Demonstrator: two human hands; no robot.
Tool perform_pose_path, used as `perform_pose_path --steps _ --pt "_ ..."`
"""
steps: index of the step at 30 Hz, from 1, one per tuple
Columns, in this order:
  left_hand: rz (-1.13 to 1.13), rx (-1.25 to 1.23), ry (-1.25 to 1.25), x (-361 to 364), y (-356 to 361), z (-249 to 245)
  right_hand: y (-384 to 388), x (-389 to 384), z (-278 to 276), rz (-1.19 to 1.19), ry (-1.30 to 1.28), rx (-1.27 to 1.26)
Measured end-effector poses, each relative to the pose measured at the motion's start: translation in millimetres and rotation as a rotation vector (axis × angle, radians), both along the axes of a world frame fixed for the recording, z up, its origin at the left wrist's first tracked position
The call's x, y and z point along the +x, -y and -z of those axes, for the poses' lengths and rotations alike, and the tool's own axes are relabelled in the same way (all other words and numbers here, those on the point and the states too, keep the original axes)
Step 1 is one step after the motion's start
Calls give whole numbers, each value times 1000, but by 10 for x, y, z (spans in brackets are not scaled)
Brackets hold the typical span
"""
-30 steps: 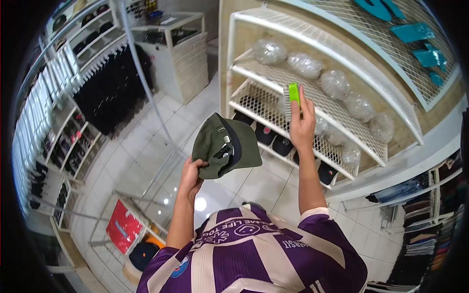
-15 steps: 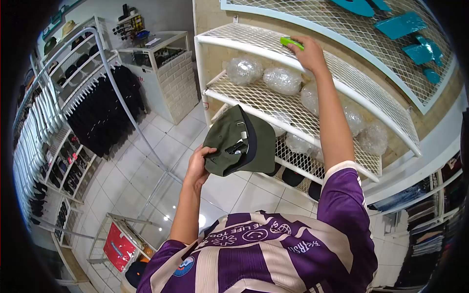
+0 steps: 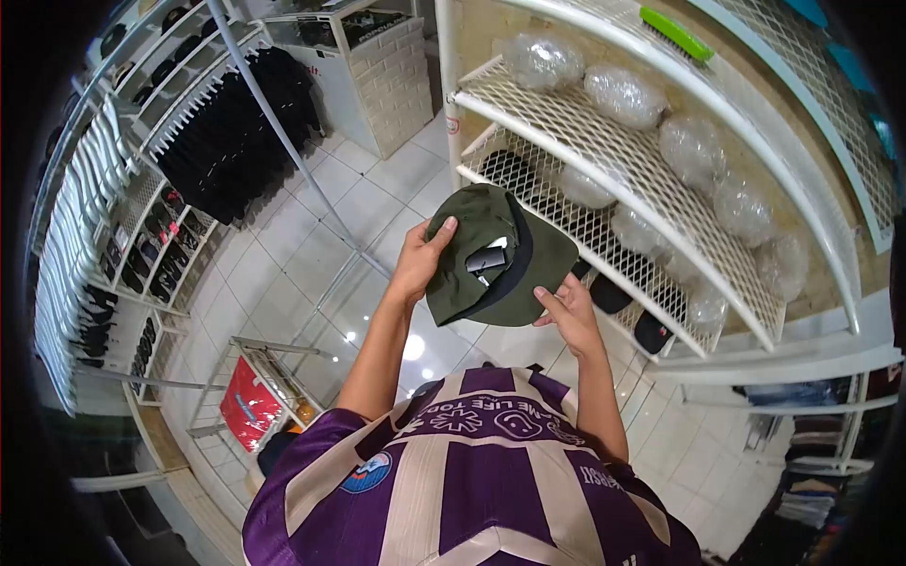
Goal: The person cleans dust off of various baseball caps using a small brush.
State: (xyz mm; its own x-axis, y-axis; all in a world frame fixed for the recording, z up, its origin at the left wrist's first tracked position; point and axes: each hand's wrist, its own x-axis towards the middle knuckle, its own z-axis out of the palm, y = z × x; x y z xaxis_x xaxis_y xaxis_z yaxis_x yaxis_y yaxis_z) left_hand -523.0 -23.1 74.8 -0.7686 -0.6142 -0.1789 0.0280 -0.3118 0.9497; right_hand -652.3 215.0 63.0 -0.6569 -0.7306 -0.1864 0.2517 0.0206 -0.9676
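A dark green cap [image 3: 462, 212] is held up in front of my chest, its inside turned toward me. Inside it a black label and some white lining show. My left hand [image 3: 422, 259] grips the crown at the left, thumb on the outside. The brim on the right is pinched by my right hand [image 3: 569, 311], thumb on top and fingers underneath. On the top shelf at the upper right lies a bright green brush [image 3: 676, 34], apart from both hands.
A white mesh shelf rack [image 3: 604, 151] stands at the right, with several plastic-wrapped round bundles [image 3: 625, 96] and dark caps lower down. Black garments [image 3: 241, 141] hang on a rail at the left. A brick-patterned counter [image 3: 392, 90] stands behind. A red package [image 3: 250, 404] sits on a low frame.
My right hand has let go of the green brush on the top shelf and come down to the cap's brim. The cap has turned slightly in my left hand, and the view has shifted.
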Motion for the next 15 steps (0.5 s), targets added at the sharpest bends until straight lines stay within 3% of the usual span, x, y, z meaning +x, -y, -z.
perform_pose_path --steps 2,3,4,6,8,10,11,12,15 --pt "1 -151 22 -19 63 192 -42 234 97 -24 52 69" --pt "52 -460 291 26 132 178 -43 313 114 34 17 -3" --pt "63 -453 289 59 92 202 -21 390 124 89 -22 -74" --pt "-238 -989 294 183 -85 226 76 595 173 175 -82 -62" --pt "117 -568 234 330 -193 74 206 804 294 261 -141 -48" --pt "219 85 123 398 -324 349 350 1078 318 228 -363 292" --pt "176 172 16 425 -401 452 449 1261 222 315 -713 178" --pt "131 259 -90 449 -454 455 484 1341 294 291 -955 216" --pt "24 722 -177 515 -362 546 542 1565 459 296 -1226 419"
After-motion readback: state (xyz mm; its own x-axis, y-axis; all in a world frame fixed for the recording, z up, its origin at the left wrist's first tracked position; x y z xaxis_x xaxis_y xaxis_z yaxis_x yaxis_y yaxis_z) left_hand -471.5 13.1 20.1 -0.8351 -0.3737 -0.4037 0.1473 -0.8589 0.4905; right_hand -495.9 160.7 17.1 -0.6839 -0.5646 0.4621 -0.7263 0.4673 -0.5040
